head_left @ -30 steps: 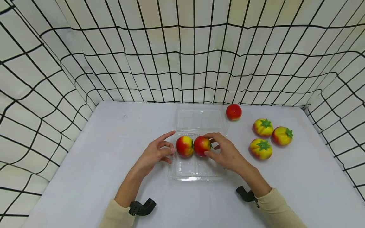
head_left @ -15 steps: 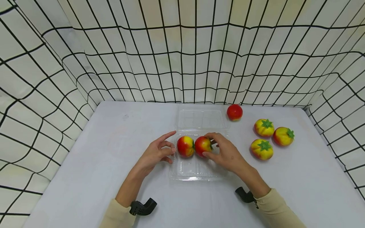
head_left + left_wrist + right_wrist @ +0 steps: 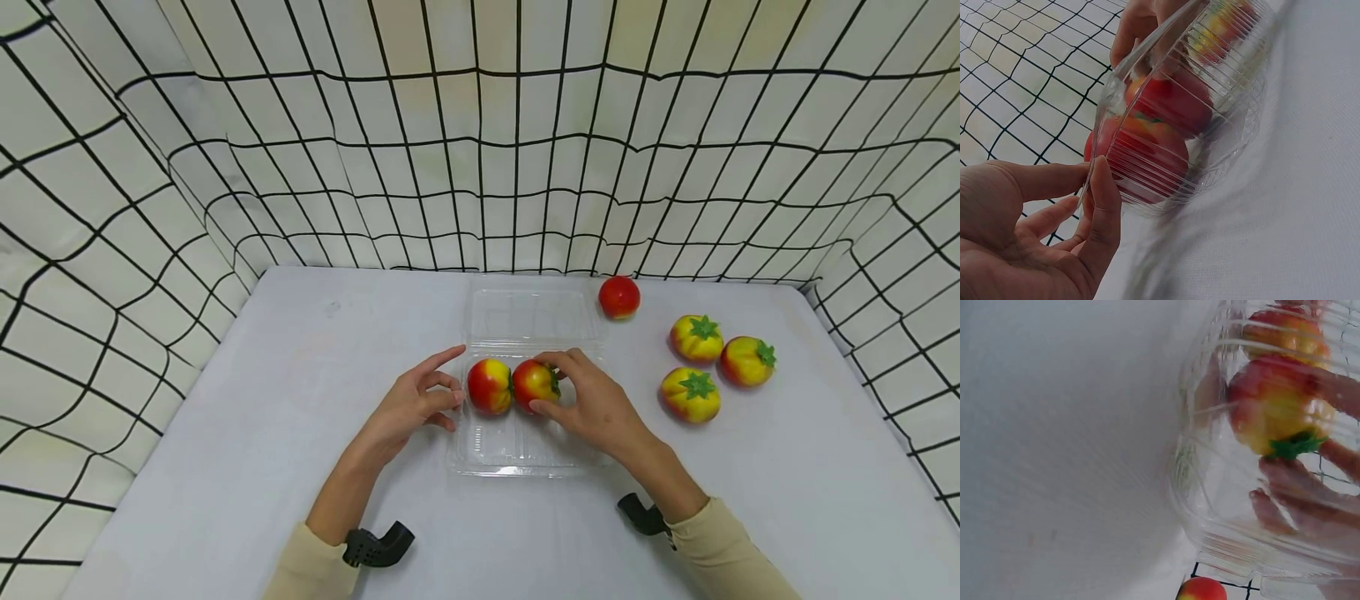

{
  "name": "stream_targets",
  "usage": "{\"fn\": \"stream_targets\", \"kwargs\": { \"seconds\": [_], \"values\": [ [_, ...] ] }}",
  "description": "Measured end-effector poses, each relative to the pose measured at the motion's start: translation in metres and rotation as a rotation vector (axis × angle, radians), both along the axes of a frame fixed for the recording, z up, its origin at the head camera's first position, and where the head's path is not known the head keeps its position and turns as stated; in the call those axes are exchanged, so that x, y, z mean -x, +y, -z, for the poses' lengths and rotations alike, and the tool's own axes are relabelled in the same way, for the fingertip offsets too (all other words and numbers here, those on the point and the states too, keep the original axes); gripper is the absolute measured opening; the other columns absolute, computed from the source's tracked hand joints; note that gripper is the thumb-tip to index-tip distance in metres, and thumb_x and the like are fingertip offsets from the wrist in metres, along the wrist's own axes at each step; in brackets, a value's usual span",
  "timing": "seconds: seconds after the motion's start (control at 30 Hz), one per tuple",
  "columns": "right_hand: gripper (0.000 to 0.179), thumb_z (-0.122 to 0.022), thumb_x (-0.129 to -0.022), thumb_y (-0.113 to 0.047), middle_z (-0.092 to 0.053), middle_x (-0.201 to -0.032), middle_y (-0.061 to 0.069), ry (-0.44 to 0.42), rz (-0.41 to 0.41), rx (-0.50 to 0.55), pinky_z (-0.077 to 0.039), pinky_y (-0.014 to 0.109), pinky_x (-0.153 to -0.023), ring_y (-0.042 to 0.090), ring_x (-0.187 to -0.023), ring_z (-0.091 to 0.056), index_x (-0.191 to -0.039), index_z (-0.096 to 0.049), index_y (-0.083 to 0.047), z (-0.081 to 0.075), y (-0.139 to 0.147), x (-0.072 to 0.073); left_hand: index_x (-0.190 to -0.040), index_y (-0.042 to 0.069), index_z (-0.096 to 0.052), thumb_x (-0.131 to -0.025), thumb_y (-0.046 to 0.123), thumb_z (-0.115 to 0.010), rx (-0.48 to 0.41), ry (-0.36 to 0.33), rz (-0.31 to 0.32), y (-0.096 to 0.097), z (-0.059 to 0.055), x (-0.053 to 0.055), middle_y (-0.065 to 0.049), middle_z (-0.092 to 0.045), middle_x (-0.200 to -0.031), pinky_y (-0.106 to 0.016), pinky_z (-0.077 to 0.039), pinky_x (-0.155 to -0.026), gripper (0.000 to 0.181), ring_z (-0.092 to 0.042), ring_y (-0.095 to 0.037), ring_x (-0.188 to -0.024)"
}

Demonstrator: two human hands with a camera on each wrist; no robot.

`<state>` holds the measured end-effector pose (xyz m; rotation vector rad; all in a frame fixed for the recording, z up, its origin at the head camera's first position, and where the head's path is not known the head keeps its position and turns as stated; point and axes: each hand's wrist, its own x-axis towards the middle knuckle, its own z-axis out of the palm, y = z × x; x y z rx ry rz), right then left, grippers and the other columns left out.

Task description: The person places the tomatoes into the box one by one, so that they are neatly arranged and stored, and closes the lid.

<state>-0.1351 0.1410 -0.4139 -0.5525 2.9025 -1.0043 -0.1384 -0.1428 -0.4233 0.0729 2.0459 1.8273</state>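
A clear plastic clamshell box [image 3: 517,471] stands with its lid [image 3: 532,315] folded back, away from the person. Two red-and-yellow fruits sit side by side in its base. My left hand [image 3: 411,406] pinches the left rim between thumb and finger, plainest in the left wrist view, beside the left fruit [image 3: 489,386]. Fingers and thumb of my right hand [image 3: 596,406] grip the right fruit [image 3: 531,383] from its right side. Its green leafy cap [image 3: 1297,445] faces the right hand, seen through the box wall in the right wrist view.
Behind the box's right corner lies a redder fruit [image 3: 619,297]. Several more stand further right: one at the back [image 3: 696,339], a rightmost fruit [image 3: 744,362] and a nearer fruit [image 3: 688,395], green caps showing. Black netting [image 3: 517,167] over white panels encloses the white table [image 3: 315,333].
The right thumb has slid slightly left over the gripped fruit, which has turned a little, showing more of its green cap. The left hand keeps its place on the rim.
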Motion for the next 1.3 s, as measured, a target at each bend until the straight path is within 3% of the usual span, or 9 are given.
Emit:
{"fn": "stream_targets", "kwargs": {
  "seconds": [0.6, 0.87, 1.3],
  "values": [
    [0.068, -0.086, -0.086, -0.035, -0.056, -0.137, 0.011, -0.002, 0.031, 0.020, -0.062, 0.047, -0.096, 0.030, -0.118, -0.064, -0.145, -0.057, -0.018, -0.001, 0.003, 0.000, -0.160, 0.022, -0.042, -0.098, 0.010, -0.068, -0.010, 0.005, 0.001, 0.000, 0.001, 0.000, -0.007, -0.060, -0.102, -0.029, -0.064, -0.071, 0.069, -0.065, -0.023, -0.085],
    [0.066, -0.085, -0.087, -0.029, -0.056, -0.139, 0.014, 0.013, -0.004, 0.082, -0.059, 0.051, -0.100, 0.031, -0.124, -0.061, -0.145, -0.057, -0.014, -0.003, 0.013, 0.003, -0.160, 0.021, -0.041, -0.097, 0.010, -0.068, -0.003, 0.007, -0.004, 0.001, -0.001, 0.000, -0.007, -0.060, -0.103, -0.029, -0.064, -0.071, 0.070, -0.065, -0.024, -0.085],
    [0.060, -0.084, -0.088, -0.023, -0.056, -0.140, 0.011, 0.036, 0.025, 0.138, -0.058, 0.055, -0.102, 0.035, -0.127, -0.059, -0.142, -0.059, -0.016, -0.004, 0.033, 0.001, -0.160, 0.021, -0.041, -0.097, 0.009, -0.068, 0.003, 0.001, -0.006, 0.000, 0.001, 0.000, -0.007, -0.060, -0.103, -0.029, -0.064, -0.071, 0.070, -0.065, -0.023, -0.085]
  ]
}}
